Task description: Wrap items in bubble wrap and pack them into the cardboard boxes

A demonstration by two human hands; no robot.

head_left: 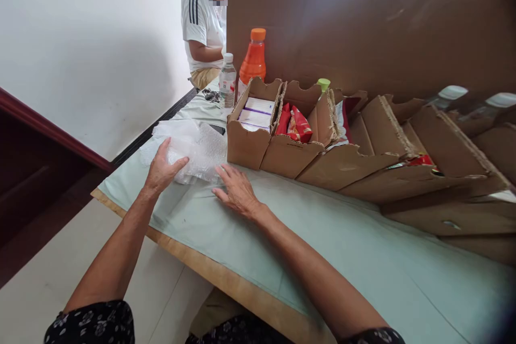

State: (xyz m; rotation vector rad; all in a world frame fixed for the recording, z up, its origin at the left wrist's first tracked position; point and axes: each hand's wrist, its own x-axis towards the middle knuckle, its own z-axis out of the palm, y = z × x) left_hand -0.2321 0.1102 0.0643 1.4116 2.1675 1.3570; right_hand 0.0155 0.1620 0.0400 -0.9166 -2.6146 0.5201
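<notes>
A crumpled sheet of clear bubble wrap (201,145) lies at the far left end of the table. My left hand (163,169) is at its near left edge, thumb and fingers spread apart; whether it presses on the wrap I cannot tell. Just right of the wrap's near corner, my right hand (236,188) hovers or rests low over the cloth, fingers apart and nothing in them. A dark flat object (218,129), perhaps a phone, shows partly from behind the wrap.
Cardboard bins (248,145) run along the table's back, holding white-and-purple boxes (258,106) and red packets (299,124). Behind stand a water bottle (228,83) and an orange bottle (253,59). Keys (210,95) lie nearby. A person (203,32) sits beyond a brown partition (363,21).
</notes>
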